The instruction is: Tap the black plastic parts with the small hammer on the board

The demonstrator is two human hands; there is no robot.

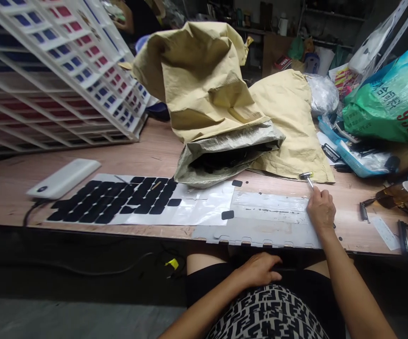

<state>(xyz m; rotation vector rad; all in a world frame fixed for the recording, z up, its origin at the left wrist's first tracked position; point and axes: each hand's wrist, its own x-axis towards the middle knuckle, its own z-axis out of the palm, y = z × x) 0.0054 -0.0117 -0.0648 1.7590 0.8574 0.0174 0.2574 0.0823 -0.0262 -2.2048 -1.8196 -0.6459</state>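
My right hand is wrapped round the handle of a small hammer, its head with a yellowish end pointing away from me. Below that hand lies a grey sheet with notches along its front edge and a clear strip over it. Over my lap, below the table edge, my left hand holds nothing, thumb and forefinger apart. Left of the grey sheet, rows of black rounded pieces sit on a white sheet. Single black pieces lie near the grey sheet.
A tan sack gapes toward me, and another sack lies behind it. A white power bank-like box with a cable is at left, near a white plastic crate. A green bag and a brown bottle stand right.
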